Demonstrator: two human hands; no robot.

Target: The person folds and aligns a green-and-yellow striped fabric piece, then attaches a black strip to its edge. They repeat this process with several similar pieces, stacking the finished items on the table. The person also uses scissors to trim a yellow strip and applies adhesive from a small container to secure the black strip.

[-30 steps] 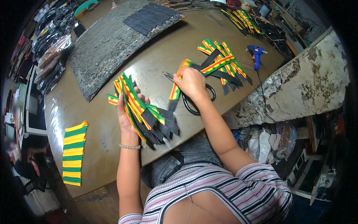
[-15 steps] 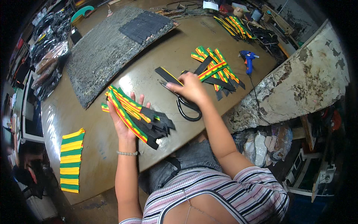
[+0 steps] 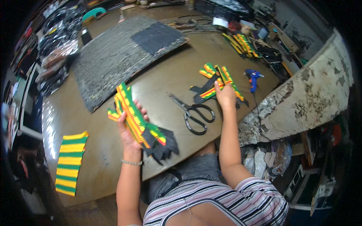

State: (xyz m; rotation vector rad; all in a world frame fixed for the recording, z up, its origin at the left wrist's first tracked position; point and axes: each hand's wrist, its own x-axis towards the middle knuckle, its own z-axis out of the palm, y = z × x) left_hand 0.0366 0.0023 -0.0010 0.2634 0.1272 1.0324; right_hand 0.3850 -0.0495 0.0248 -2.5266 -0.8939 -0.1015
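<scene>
My left hand (image 3: 130, 140) is closed around a fanned bundle of fabric strips (image 3: 131, 111), green, yellow and red with frayed black ends. Over at the right, my right hand (image 3: 227, 97) pinches strips in a loose pile of similar strips (image 3: 228, 77), which lie crossed on the table. The hand covers part of that pile, so exactly which strips it grips is hidden. Black-handled scissors (image 3: 187, 108) rest on the table between my two hands, touched by neither.
A green-and-yellow striped piece (image 3: 71, 162) lies at left. Behind it, a rough grey board (image 3: 109, 56) carries black strips (image 3: 157, 37). A blue glue gun (image 3: 253, 80) sits at right, its cord hanging past a stained slab (image 3: 301, 90). More strips (image 3: 245, 45) lie at the far right.
My right hand has moved right and toward me, from above the scissors onto the pile. Some strips of the pile have shifted or gone from sight. The left-hand bundle has turned more upright.
</scene>
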